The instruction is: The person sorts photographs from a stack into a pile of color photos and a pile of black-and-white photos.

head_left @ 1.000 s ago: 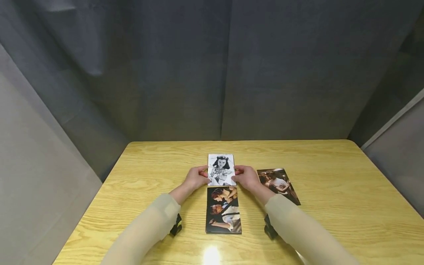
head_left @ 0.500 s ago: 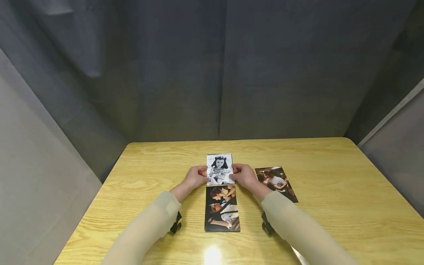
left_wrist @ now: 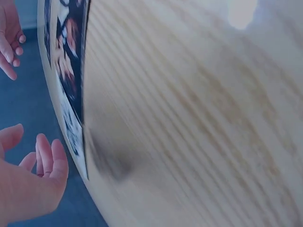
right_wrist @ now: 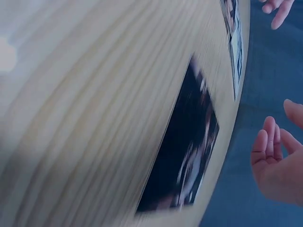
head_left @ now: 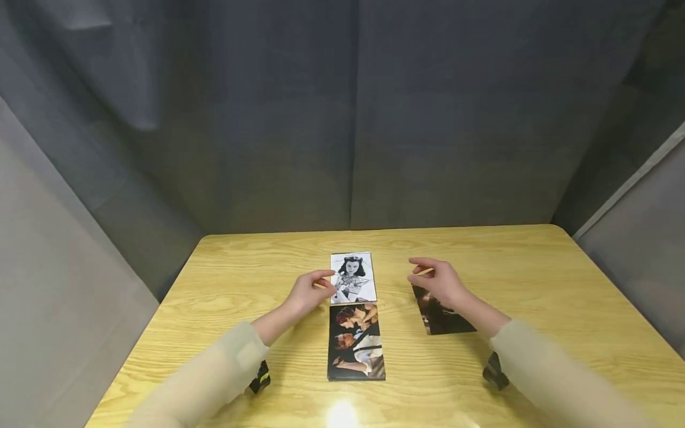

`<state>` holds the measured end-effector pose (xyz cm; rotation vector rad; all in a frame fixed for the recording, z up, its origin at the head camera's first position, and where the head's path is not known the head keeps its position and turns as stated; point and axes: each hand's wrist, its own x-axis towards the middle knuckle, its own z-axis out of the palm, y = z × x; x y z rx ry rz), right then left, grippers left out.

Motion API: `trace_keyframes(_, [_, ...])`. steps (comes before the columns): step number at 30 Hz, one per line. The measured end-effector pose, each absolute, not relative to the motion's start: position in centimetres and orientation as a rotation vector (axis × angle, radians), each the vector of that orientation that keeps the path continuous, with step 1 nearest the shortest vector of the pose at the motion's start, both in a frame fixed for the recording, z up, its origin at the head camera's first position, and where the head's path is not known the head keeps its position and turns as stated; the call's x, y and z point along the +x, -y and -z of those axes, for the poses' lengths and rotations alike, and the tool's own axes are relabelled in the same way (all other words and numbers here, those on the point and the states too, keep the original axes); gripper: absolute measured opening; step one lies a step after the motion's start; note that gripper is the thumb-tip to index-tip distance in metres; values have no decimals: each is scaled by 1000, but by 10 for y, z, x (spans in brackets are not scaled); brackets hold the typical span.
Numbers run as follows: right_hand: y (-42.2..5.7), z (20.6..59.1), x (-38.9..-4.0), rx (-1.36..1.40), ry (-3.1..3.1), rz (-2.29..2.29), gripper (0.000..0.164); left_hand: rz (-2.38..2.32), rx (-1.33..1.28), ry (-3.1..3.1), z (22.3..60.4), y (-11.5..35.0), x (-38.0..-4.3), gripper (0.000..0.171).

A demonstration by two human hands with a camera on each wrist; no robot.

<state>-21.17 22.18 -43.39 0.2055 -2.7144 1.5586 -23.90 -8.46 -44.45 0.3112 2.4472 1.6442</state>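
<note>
A black-and-white photo (head_left: 354, 279) of a dark-haired person lies flat on the table. Just below it is a color photo (head_left: 355, 351) of two people, turned sideways. My left hand (head_left: 305, 292) hovers by the left edge of the black-and-white photo, fingers loosely bent and holding nothing. In the left wrist view a gap shows between the thumb and fingers of this left hand (left_wrist: 35, 182). My right hand (head_left: 441, 284) hangs over another color photo (head_left: 441, 321), hiding part of it. The right wrist view shows that right hand (right_wrist: 279, 165) with nothing in its fingers.
The wooden table (head_left: 257, 255) ends at a back edge in front of a dark grey curtain (head_left: 278, 119). Light grey panels (head_left: 48, 267) stand at the left and right. A bright glare spot (head_left: 342, 413) lies near the front.
Both hands have let go of the black-and-white photo. The right hand has moved right, over the right-hand photo; the left hand has drawn slightly away to the left.
</note>
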Motion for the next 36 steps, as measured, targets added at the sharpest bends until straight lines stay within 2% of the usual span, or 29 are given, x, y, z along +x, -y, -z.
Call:
trace_keyframes(12, [-287, 414, -162, 303, 2924, -1153, 51, -1581, 556, -2401, 431, 40, -208, 40])
trace_keyframes(25, [-329, 437, -144, 264, 2933, -1057, 52, -1556, 558, -2250, 435, -13, -190, 47])
trace_keyframes(36, [-333, 454, -143, 258, 3027, -1051, 61, -1451, 495, -2239, 452, -38, -187, 56])
